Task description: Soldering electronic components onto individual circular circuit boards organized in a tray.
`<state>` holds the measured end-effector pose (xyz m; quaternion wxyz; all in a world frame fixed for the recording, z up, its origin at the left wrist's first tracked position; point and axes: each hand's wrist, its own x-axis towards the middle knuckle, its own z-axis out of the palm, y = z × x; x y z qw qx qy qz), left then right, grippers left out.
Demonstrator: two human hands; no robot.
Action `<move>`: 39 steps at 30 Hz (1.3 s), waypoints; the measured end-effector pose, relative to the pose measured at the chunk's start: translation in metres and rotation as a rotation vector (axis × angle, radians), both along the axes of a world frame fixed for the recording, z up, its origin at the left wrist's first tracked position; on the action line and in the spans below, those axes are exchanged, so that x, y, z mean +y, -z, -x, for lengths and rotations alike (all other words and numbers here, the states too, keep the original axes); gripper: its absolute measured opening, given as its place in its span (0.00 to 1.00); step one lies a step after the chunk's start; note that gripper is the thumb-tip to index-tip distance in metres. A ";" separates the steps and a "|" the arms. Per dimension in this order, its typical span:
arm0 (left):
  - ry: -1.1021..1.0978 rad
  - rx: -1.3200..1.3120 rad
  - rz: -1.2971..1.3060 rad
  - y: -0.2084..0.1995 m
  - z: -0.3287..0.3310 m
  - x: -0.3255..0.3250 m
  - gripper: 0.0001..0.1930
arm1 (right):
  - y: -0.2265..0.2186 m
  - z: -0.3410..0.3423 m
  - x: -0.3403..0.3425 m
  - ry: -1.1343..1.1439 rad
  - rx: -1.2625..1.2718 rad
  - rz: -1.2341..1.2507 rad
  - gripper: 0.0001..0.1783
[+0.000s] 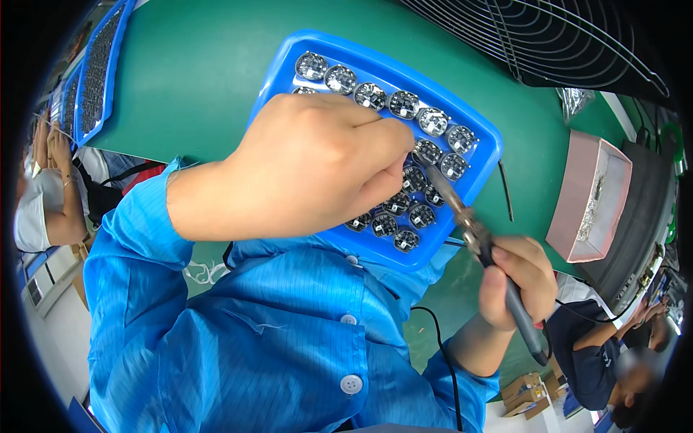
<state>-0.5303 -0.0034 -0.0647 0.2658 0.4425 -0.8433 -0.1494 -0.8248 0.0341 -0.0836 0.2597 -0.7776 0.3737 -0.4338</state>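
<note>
A blue tray holds rows of small round circuit boards with shiny parts on them. My left hand reaches over the tray with its fingers pinched together; whatever they hold is hidden behind the hand, along with several boards. In my right hand is a soldering iron, gripped by its dark handle. Its metal shaft slants up and left across the tray's right side, and the tip ends among the boards, close to my left fingertips. Whether the tip touches a board I cannot tell.
A wire fan guard stands at the far right. A pinkish open box sits right of the tray, near a thin dark rod. More blue trays lie at the far left of the green table. Other people are at both sides.
</note>
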 end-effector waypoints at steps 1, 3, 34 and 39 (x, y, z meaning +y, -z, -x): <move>-0.014 -0.010 -0.004 0.001 -0.001 0.001 0.09 | 0.001 -0.004 -0.001 0.005 -0.014 0.010 0.13; -0.016 0.026 0.023 0.004 -0.002 -0.001 0.08 | 0.002 -0.010 -0.004 0.021 -0.001 -0.004 0.12; 0.049 -0.020 -0.023 0.017 -0.002 -0.006 0.07 | -0.002 -0.011 -0.005 -0.014 -0.008 -0.066 0.13; 0.025 0.010 -0.007 0.012 -0.013 -0.003 0.07 | 0.002 -0.008 -0.005 0.027 -0.071 -0.136 0.13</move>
